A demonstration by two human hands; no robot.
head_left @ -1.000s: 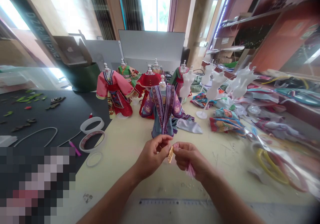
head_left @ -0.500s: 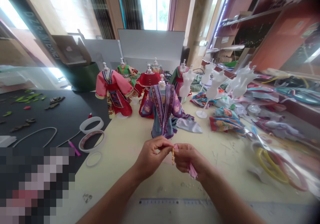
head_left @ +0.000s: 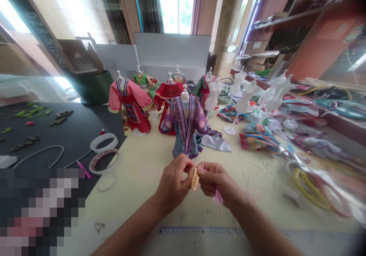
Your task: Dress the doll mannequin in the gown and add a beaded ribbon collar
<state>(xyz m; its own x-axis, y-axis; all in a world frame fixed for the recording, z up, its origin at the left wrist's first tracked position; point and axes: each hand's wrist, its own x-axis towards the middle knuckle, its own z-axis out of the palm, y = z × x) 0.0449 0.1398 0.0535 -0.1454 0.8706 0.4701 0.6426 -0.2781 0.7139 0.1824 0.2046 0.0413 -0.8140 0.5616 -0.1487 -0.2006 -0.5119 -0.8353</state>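
Note:
A small flat gold-coloured ornament [head_left: 195, 180] hangs between my two hands, over the pale table in front of a purple robe. My left hand [head_left: 175, 178] pinches at its upper left edge, with thumb and forefinger closed. My right hand [head_left: 217, 181] has its fingers curled around a pink tassel [head_left: 217, 197], whose loose strands stick out below the fingers. The right thumb and forefinger meet at the ornament's top, where a little pink shows. Whether tassel and ornament are joined is hidden by the fingertips. The purple-and-blue robe [head_left: 185, 128] dresses a small stand just beyond.
More dressed stands, including a pink robe [head_left: 130, 105], stand behind. Bare white mannequins [head_left: 246, 98] and folded fabric [head_left: 259, 138] are at right, with yellow-handled scissors [head_left: 307, 193]. Tape rolls [head_left: 104, 160] lie left. A ruler [head_left: 203, 231] and scattered beads [head_left: 219, 212] are near me.
The gold ornament has turned from edge-on to show its broad face. My left fingers have shifted slightly left and down. The right hand has barely moved, still holding the tassel.

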